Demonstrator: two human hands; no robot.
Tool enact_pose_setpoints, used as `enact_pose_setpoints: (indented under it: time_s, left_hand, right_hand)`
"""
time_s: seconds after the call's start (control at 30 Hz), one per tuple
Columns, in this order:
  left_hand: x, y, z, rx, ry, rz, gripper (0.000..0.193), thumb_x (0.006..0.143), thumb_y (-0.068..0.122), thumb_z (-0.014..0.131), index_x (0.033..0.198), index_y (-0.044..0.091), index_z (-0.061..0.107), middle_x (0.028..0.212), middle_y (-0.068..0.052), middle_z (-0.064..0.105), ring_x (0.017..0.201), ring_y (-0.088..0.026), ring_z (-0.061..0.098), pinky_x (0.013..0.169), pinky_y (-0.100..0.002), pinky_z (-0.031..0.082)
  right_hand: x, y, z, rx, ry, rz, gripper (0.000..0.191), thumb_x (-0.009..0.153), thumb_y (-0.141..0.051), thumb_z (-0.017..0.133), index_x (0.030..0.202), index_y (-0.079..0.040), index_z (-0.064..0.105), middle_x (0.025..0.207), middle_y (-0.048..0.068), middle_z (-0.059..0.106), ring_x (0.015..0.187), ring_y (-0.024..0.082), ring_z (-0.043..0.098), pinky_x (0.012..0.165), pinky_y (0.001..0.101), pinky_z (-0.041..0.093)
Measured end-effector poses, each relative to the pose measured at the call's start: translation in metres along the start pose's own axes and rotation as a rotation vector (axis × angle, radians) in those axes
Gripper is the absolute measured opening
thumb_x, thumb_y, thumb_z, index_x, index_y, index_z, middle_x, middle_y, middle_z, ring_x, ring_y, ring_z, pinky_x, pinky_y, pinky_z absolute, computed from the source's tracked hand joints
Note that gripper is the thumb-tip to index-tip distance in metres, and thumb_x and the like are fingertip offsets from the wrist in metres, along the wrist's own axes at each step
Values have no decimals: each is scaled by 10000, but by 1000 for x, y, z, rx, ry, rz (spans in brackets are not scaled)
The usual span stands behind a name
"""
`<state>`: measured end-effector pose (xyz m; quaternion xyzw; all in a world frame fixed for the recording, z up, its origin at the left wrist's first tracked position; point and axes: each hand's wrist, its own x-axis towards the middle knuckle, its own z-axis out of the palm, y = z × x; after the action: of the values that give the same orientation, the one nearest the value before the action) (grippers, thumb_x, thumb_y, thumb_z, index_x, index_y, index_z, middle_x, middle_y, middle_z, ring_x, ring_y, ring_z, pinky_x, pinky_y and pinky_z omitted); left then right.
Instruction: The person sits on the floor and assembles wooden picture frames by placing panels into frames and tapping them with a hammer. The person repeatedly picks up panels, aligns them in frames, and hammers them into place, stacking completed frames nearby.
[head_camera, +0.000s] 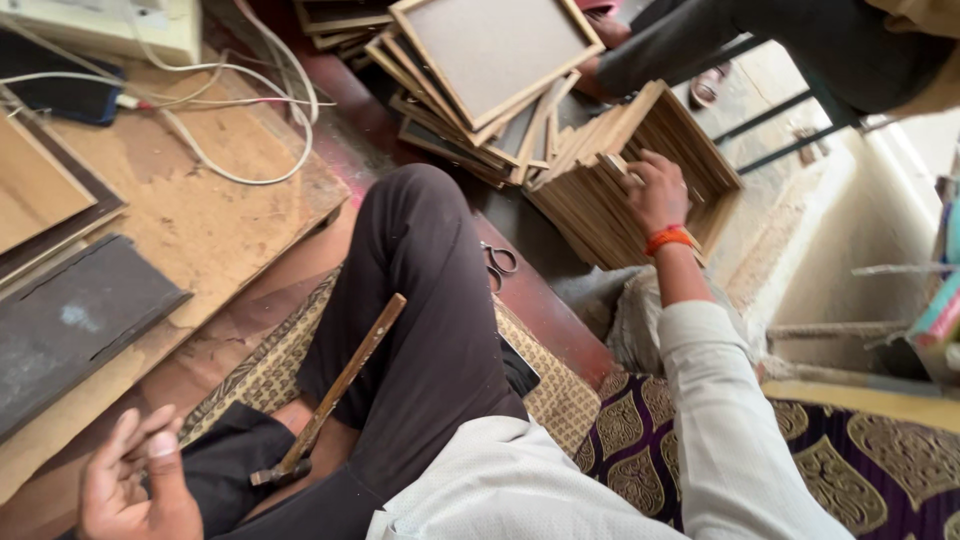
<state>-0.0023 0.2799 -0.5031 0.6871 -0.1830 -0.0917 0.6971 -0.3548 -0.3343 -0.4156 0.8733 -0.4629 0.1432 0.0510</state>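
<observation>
Head view shows the right hand (655, 190) far right, fingers (634, 180) curled onto stacked wooden frames (600, 185), while the left hand (130, 485) near left is loosely spread, holding nothing, beside a hammer (330, 395).

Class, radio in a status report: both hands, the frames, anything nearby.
Right hand fingering stacked wooden frames. Left hand open, empty. Hammer resting against leg; scissors on floor beside.

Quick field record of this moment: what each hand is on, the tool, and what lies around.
right hand: reaching into a leaning stack of wooden frames, fingers on their top edges
left hand: open, holding nothing
hammer: resting across the lap, head down near the left hand
scissors: on the floor beside the knee
frame pile: lying flat beyond the stack
white cables: on a board, upper left
</observation>
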Motion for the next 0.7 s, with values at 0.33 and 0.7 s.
enact_pose_setpoints:
  time_s: [0.33,0.7]
  left_hand:
    - [13,-4,2,-178,30,-57,250,1154,-16,620,1345,-157,541,1196,-270,680,1116,-249,696,1082,-354,551]
    - [83,110,41,-829,-62,-121,641,1035,461,494,1500,25,426,1378,-177,656,1095,-278,710,921,-369,596]
  right_hand:
    - [-9,-104,-54,222,94,-183,317,899,6,652,1199,-86,700,1098,111,720,998,332,700,847,424,556]
    - [-118,-393,-145,538,-106,-1523,317,882,-161,665,1168,-31,707,1111,96,669,1024,254,671,873,366,532]
